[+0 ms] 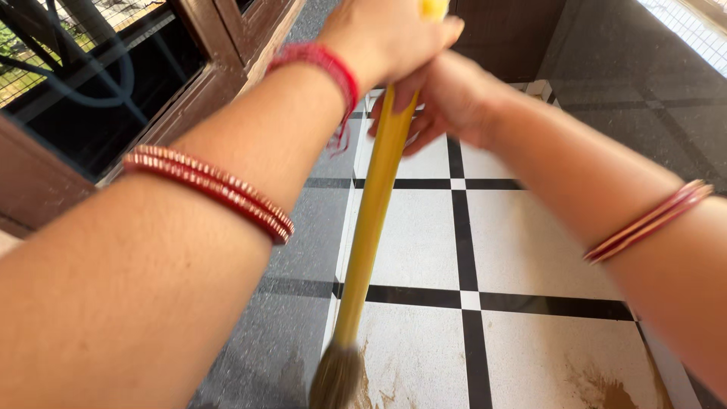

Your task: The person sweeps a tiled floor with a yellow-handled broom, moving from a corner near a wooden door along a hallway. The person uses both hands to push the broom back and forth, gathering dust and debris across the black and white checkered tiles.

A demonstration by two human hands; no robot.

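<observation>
Over tiles, left hand (382, 34) and right hand (447, 98) (two) grip one yellow broom handle (375, 204).

Your left hand (382, 34) grips the long yellow broom handle (375, 204) at its upper end, and your right hand (447, 98) closes on it just below and to the right, touching the left. From the grip the handle runs down and slightly left to the grey bristle head (335, 376), which rests on the white floor tiles with dark border strips (515, 242). A patch of brown dust (606, 390) lies on the tiles well below and right of the grip. The brown wooden window frame (219, 64) stands left of the grip; a dark polished stone wall (644, 91) rises to its right.
</observation>
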